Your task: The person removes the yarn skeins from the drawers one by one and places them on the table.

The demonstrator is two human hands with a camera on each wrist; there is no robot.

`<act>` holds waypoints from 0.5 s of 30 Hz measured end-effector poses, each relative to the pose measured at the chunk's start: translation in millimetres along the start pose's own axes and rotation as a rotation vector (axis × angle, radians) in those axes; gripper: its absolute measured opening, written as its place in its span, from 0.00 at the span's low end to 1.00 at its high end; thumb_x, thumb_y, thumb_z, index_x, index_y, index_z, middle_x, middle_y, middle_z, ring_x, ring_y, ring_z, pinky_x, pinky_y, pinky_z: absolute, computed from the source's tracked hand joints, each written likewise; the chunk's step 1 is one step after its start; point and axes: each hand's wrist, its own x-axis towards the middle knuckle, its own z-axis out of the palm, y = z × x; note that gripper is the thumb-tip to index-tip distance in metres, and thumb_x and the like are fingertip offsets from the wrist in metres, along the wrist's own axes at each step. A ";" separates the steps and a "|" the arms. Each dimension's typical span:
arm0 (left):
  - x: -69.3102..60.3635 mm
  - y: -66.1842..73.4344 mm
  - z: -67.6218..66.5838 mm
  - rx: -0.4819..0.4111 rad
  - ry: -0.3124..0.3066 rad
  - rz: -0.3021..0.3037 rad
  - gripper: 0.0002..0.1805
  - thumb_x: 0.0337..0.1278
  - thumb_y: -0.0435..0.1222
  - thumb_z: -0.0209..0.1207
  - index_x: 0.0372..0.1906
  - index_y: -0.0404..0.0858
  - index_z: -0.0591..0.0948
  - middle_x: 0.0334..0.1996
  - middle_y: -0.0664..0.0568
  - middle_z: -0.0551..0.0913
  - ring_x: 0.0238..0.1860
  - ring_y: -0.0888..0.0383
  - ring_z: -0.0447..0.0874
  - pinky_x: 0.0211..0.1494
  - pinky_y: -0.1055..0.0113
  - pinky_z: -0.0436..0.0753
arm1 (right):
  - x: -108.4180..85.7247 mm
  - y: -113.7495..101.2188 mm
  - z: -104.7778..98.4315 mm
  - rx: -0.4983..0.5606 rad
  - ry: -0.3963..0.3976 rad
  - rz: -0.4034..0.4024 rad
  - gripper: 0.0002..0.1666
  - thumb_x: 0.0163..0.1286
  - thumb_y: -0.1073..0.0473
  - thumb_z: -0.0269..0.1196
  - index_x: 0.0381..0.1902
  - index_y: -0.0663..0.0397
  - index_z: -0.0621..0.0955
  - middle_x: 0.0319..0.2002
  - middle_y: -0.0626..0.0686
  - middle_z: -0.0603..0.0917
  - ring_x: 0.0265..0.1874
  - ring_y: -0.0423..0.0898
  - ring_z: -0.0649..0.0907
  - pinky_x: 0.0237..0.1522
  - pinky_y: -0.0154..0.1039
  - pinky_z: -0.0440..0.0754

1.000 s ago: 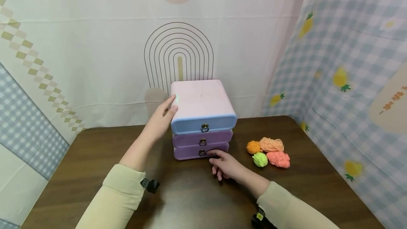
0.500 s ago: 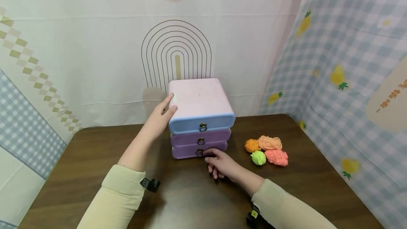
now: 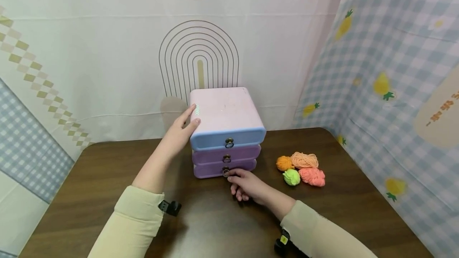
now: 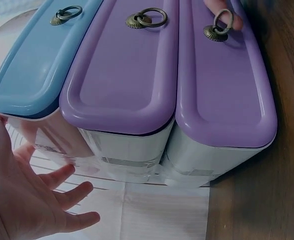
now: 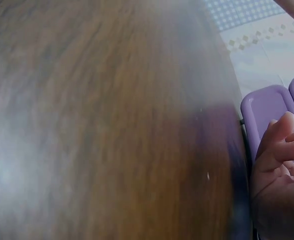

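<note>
A stacked drawer box (image 3: 226, 108) has a pink top, a blue upper drawer (image 3: 211, 140) and two purple drawers; each carries a brass ring pull. My left hand (image 3: 177, 133) rests on the box's upper left edge, fingers extended; the left wrist view shows this hand (image 4: 29, 192) spread beside the white drawer sides. At the bottom purple drawer (image 4: 222, 95), my right hand (image 3: 247, 186) touches the ring pull (image 4: 223, 22) with its index fingertip. That ring is swung sideways, unlike the others. The right wrist view shows the right hand's (image 5: 282, 170) fingers partly bent.
Right of the box lie an orange yarn ball (image 3: 285, 163), a peach skein (image 3: 304, 160), a green yarn ball (image 3: 292, 177) and a coral bundle (image 3: 312, 176). All stand on a dark wooden table (image 3: 211, 226), with patterned cloth (image 3: 269, 51) behind.
My right hand has slid slightly left along the bottom drawer, its index fingertip now reaching the ring pull. The left hand keeps its place on the box, and the head view has shifted a little.
</note>
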 end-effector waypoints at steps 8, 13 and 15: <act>0.8 0.3 -0.4 -0.012 -0.006 -0.002 0.35 0.69 0.62 0.45 0.78 0.67 0.52 0.79 0.51 0.48 0.75 0.37 0.52 0.71 0.35 0.55 | 4.8 -2.1 6.7 0.042 -0.022 0.011 0.25 0.79 0.53 0.52 0.65 0.62 0.70 0.21 0.51 0.77 0.11 0.37 0.73 0.11 0.28 0.67; 1.4 -0.8 0.3 -0.015 0.009 -0.006 0.35 0.69 0.61 0.46 0.78 0.66 0.53 0.79 0.51 0.49 0.74 0.37 0.53 0.71 0.36 0.56 | 7.1 -1.6 7.8 0.053 -0.007 0.033 0.25 0.79 0.52 0.51 0.66 0.61 0.72 0.20 0.50 0.76 0.10 0.37 0.73 0.10 0.27 0.67; 1.3 -2.1 0.7 -0.015 0.014 -0.010 0.35 0.69 0.62 0.46 0.78 0.66 0.53 0.79 0.51 0.49 0.74 0.37 0.53 0.71 0.36 0.56 | 7.8 -1.1 8.8 0.046 0.005 0.040 0.23 0.79 0.54 0.51 0.65 0.61 0.72 0.20 0.51 0.76 0.10 0.37 0.73 0.10 0.27 0.67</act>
